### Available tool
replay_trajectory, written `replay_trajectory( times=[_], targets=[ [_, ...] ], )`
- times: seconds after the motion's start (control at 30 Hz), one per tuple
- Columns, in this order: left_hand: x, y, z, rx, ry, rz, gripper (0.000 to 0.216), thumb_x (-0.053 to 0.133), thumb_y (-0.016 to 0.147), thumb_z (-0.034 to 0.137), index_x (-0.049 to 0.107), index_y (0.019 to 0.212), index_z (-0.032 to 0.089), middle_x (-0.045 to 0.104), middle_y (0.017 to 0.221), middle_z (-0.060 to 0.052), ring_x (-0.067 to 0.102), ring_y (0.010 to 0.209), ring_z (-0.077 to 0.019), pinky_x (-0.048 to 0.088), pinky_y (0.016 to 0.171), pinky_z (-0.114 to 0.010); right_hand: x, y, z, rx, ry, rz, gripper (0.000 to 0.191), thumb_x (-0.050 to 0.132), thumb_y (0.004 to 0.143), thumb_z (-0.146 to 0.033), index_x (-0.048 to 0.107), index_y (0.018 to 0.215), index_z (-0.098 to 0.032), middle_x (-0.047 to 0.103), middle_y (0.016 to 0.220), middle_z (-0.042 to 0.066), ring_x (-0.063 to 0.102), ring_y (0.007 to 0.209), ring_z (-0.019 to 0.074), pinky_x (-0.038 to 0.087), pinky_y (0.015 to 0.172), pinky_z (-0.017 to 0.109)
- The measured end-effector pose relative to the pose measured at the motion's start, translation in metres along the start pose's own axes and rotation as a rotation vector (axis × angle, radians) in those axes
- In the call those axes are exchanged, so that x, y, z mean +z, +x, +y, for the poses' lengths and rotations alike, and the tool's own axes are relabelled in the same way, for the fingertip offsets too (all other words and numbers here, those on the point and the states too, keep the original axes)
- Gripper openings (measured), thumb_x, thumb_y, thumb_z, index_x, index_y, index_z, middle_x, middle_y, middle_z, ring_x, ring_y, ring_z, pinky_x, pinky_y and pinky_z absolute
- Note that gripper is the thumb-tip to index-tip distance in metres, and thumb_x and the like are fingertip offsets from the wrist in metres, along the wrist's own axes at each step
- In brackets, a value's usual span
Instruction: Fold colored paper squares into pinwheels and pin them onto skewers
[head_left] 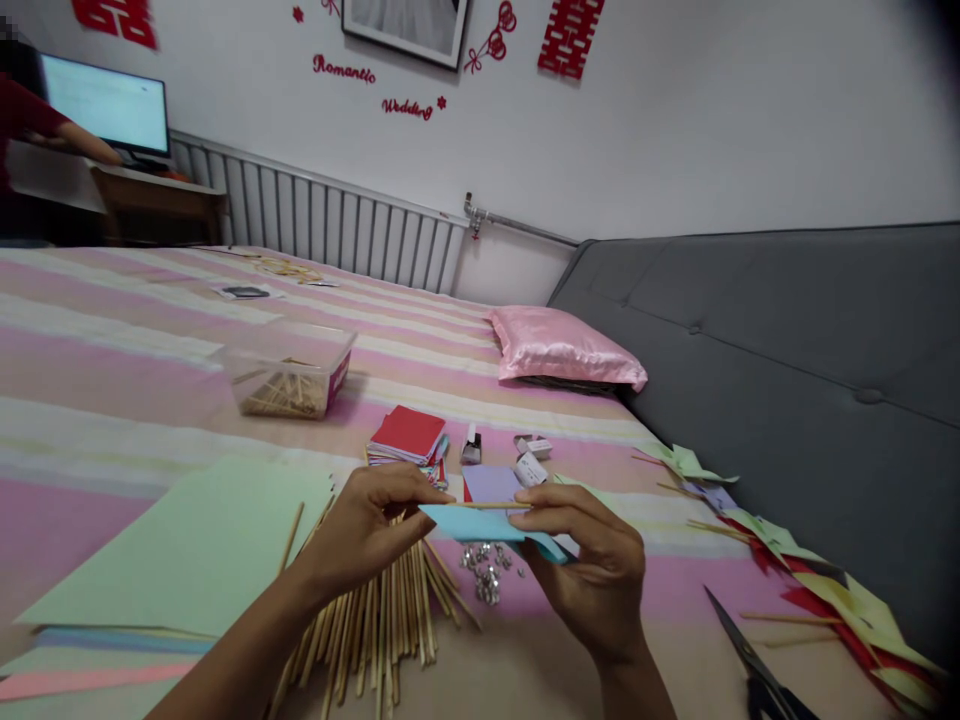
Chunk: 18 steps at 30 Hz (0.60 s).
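Observation:
Both hands are raised over the bed, holding a sheet of light blue paper with a thin wooden stick lying along its upper edge. My left hand pinches the stick and the paper's left corner between thumb and fingers. At the other end, my right hand is closed on the paper and stick, and the paper bends beneath its fingers. Under my left hand lies a heap of wooden sticks. Small silvery pieces are scattered below the paper. Behind it shows a purple paper square.
Stacked coloured squares, small boxes and a clear tub lie beyond. Large green paper is at left. Scissors and paper pinwheels are at right. A person's arm is by a monitor.

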<state>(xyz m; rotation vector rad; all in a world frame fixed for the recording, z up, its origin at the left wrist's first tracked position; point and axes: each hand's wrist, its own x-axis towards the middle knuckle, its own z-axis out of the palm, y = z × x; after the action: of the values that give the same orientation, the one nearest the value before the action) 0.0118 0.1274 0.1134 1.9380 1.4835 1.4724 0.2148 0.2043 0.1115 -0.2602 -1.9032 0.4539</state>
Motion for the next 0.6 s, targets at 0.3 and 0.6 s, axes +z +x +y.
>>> replay_trajectory(
  times=[0.3, 0.6],
  targets=[
    [0.0009, -0.003, -0.0028, -0.013, 0.007, -0.013, 0.019, 0.057, 0.077, 0.017, 0.074, 0.085, 0.016, 0.065, 0.066, -0.005, 0.054, 0.058, -0.0124, 0.038, 0.05, -0.022, 0.0007, -0.0002, 0.0016, 0.042, 0.034, 0.009, 0.019, 0.07, 0.067, -0.007, 0.069, 0.08, -0.022, 0.068, 0.085, 0.005, 0.065, 0.077, 0.0174, 0.053, 0.069, 0.029],
    [-0.0004, -0.0026, -0.0013, 0.003, 0.044, -0.012, 0.018, 0.057, 0.078, 0.018, 0.073, 0.084, 0.015, 0.064, 0.065, -0.005, 0.053, 0.057, -0.0118, 0.037, 0.05, -0.021, 0.0005, -0.0022, 0.0029, 0.037, 0.02, 0.004, 0.021, 0.07, 0.067, -0.007, 0.07, 0.081, -0.023, 0.068, 0.085, 0.005, 0.065, 0.077, 0.0179, 0.053, 0.068, 0.03]
  ],
)
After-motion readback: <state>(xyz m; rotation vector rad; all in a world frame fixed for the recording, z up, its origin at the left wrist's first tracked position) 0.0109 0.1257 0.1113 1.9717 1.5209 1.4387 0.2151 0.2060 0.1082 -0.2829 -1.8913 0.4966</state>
